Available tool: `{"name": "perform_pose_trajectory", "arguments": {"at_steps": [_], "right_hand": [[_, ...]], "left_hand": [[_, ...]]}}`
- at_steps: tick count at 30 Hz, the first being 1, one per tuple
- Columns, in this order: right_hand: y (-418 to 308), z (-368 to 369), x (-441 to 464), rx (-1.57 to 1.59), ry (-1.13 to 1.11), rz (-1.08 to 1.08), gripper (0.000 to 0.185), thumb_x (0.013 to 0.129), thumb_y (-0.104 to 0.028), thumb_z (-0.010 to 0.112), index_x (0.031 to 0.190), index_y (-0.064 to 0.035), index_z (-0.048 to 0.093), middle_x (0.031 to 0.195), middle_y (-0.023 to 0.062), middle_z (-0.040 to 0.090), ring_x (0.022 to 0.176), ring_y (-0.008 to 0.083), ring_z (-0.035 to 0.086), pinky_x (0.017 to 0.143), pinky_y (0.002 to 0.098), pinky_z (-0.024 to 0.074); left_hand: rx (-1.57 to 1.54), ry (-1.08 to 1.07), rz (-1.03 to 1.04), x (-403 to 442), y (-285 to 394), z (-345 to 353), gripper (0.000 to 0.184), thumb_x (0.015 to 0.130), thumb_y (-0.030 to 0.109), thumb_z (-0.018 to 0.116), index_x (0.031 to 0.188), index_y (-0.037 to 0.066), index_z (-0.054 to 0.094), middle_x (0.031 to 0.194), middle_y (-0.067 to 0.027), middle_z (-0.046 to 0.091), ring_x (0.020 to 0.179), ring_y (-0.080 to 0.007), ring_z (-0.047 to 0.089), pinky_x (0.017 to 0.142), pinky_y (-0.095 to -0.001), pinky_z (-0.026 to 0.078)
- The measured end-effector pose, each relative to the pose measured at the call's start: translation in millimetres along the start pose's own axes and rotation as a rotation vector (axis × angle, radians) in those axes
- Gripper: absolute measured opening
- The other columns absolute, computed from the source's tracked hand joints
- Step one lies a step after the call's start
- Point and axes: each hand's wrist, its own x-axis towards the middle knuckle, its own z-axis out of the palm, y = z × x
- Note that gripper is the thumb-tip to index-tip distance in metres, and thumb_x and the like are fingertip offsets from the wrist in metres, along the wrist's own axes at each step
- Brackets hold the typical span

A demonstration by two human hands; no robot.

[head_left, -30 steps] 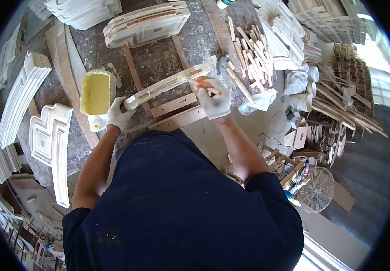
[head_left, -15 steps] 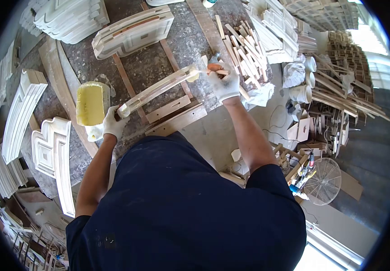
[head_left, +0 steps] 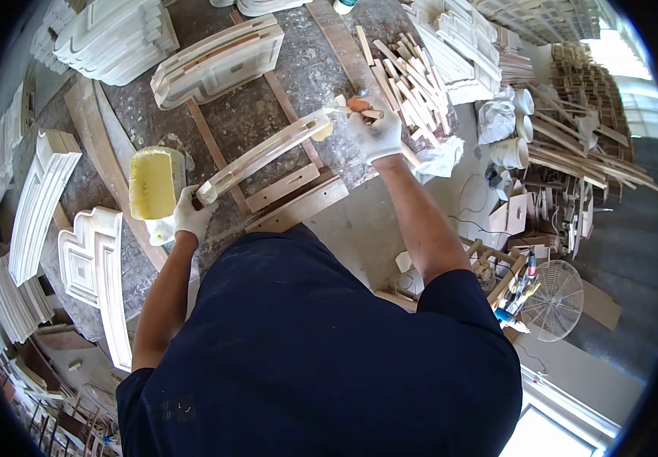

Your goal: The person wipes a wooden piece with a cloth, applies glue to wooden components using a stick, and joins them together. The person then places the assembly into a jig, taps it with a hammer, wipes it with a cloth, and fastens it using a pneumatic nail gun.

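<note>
A curved, pale wooden strip (head_left: 268, 154) lies slantwise across the bench in front of me. My left hand (head_left: 192, 215), in a white glove, has its fingers closed around the strip's near left end. At the far right end is my right hand (head_left: 374, 137), also gloved. Its fingers are wrapped around a tool with an orange part (head_left: 358, 105) and a pale wooden handle; the exact kind is unclear. The tool's pale tip is close to the strip's end, and I cannot tell whether they touch. Left of the strip stands an open container of yellow paste (head_left: 163, 185).
Loose wooden sticks (head_left: 413, 84) are heaped beyond my right hand. Two slotted boards (head_left: 298, 204) lie at the bench's near edge. White carved mouldings (head_left: 89, 259) stand at left, with another moulding stack (head_left: 218, 61) ahead. A floor fan (head_left: 552, 301) stands low at right.
My right hand and the orange-marked tool have shifted slightly forward relative to the strip's far end. My left hand keeps its grip at the near end. The whole view has shifted a little.
</note>
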Motion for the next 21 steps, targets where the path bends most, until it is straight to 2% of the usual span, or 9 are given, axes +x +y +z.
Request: {"name": "perform_pose_trajectory", "arguments": {"at_steps": [1, 4, 5, 8, 9, 12, 15, 18, 21], "right_hand": [[-5, 9, -6, -0.207, -0.029, 0.047, 0.015, 0.083, 0.001, 0.061, 0.098, -0.0007, 0.065, 0.089, 0.0056, 0.066, 0.075, 0.0075, 0.061, 0.065, 0.0219, 0.0483], [-17, 33, -37, -0.319, -0.098, -0.375, 0.014, 0.082, 0.002, 0.06, 0.096, 0.0012, 0.063, 0.089, 0.0087, 0.065, 0.072, 0.0102, 0.061, 0.062, 0.0235, 0.048], [-23, 35, -45, -0.118, -0.118, -0.101, 0.014, 0.081, 0.003, 0.06, 0.095, 0.0024, 0.063, 0.089, 0.0125, 0.065, 0.072, 0.0151, 0.063, 0.063, 0.0255, 0.0487], [-12, 30, -39, -0.141, 0.038, -0.237, 0.012, 0.08, 0.003, 0.061, 0.091, 0.002, 0.063, 0.09, 0.0149, 0.067, 0.075, 0.0194, 0.066, 0.064, 0.0273, 0.0505], [-12, 29, -39, -0.294, -0.019, -0.256, 0.009, 0.08, 0.003, 0.061, 0.089, 0.0018, 0.062, 0.088, 0.0154, 0.067, 0.075, 0.0209, 0.067, 0.064, 0.0284, 0.0514], [-26, 78, -64, -0.367, -0.113, -0.56, 0.009, 0.081, 0.004, 0.06, 0.09, 0.0022, 0.063, 0.09, 0.0158, 0.067, 0.078, 0.0209, 0.068, 0.065, 0.0294, 0.0527], [-33, 109, -83, -0.127, -0.201, -0.445, 0.014, 0.082, 0.005, 0.058, 0.093, -0.0004, 0.063, 0.085, 0.008, 0.066, 0.073, 0.0126, 0.062, 0.064, 0.0253, 0.0485], [-18, 63, -62, 0.035, -0.009, 0.112, 0.015, 0.077, 0.005, 0.061, 0.09, -0.0021, 0.064, 0.099, 0.0142, 0.066, 0.076, 0.0255, 0.068, 0.065, 0.0294, 0.0533], [-22, 48, -50, -0.177, 0.042, -0.17, 0.015, 0.076, 0.004, 0.062, 0.089, -0.0029, 0.064, 0.099, 0.0135, 0.066, 0.076, 0.0256, 0.067, 0.066, 0.0296, 0.0526]], "left_hand": [[0.018, 0.005, 0.006, 0, 1, 1, 0.049, 0.072, 0.011, 0.081, 0.115, 0.006, 0.058, 0.098, -0.0097, 0.069, 0.09, -0.0181, 0.066, 0.083, -0.0317, 0.052], [0.05, 0.017, 0.017, 2, 4, 0, 0.049, 0.072, 0.012, 0.081, 0.115, 0.006, 0.059, 0.097, -0.0096, 0.069, 0.09, -0.0176, 0.066, 0.083, -0.0316, 0.052], [0.045, 0.016, 0.014, 2, 5, 0, 0.049, 0.072, 0.013, 0.081, 0.115, 0.006, 0.059, 0.097, -0.0094, 0.069, 0.09, -0.0172, 0.066, 0.083, -0.0315, 0.052], [0.062, 0.002, 0.004, -1, 9, -3, 0.048, 0.072, 0.013, 0.081, 0.114, 0.006, 0.059, 0.096, -0.009, 0.069, 0.089, -0.0167, 0.065, 0.082, -0.0313, 0.052], [0.066, 0.002, 0.003, -1, 10, -4, 0.048, 0.072, 0.013, 0.081, 0.114, 0.006, 0.059, 0.096, -0.0089, 0.069, 0.089, -0.0167, 0.065, 0.082, -0.0313, 0.052], [0.074, 0.005, 0.015, -1, 8, -2, 0.048, 0.073, 0.013, 0.081, 0.114, 0.005, 0.059, 0.096, -0.009, 0.069, 0.088, -0.0165, 0.065, 0.082, -0.0309, 0.052], [0.081, -0.008, 0.01, -1, 11, -3, 0.047, 0.073, 0.012, 0.08, 0.115, 0.005, 0.06, 0.095, -0.0092, 0.069, 0.087, -0.0164, 0.065, 0.081, -0.0305, 0.052], [0.061, -0.007, 0.002, 1, 5, -3, 0.048, 0.073, 0.011, 0.08, 0.116, 0.006, 0.06, 0.095, -0.0095, 0.069, 0.088, -0.0165, 0.065, 0.082, -0.0304, 0.052], [0.037, 0.005, 0.024, -1, 4, -1, 0.049, 0.073, 0.012, 0.079, 0.117, 0.006, 0.059, 0.096, -0.01, 0.069, 0.088, -0.0169, 0.066, 0.082, -0.0308, 0.052]]}}
